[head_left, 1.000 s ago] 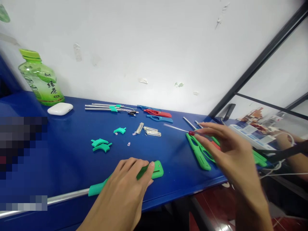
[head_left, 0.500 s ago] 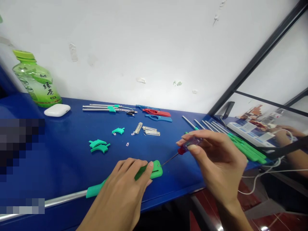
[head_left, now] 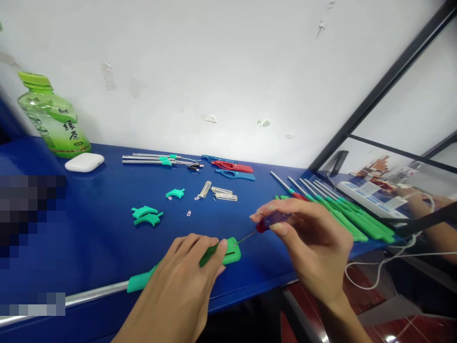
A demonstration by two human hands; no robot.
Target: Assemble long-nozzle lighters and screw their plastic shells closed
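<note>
My left hand (head_left: 189,271) is wrapped over the green handle of a long-necked lighter (head_left: 232,256), pressing it on the table. A metal tube runs from the handle toward the lower left; the handle's middle is hidden under my fingers. Between the thumb and fingers of my right hand (head_left: 310,243) is a screwdriver (head_left: 267,222) with a clear purple and red grip. Its thin shaft slants down to the left, and the tip is at a small hole near the handle's rounded end. Teal curved trigger pieces (head_left: 147,219) lie beyond my left hand.
Clear fuel tanks (head_left: 224,196) and small metal clips lie mid-table. Metal tubes with wires (head_left: 146,162) and red and blue handle shells (head_left: 235,175) are near the wall. Several green lighters (head_left: 357,219) lie right. A green tea bottle (head_left: 57,119) and white case (head_left: 84,162) stand left.
My right hand has moved left with the screwdriver, whose tip has gone from the handle's edge onto its face by the hole. My left hand and the lighter stay put.
</note>
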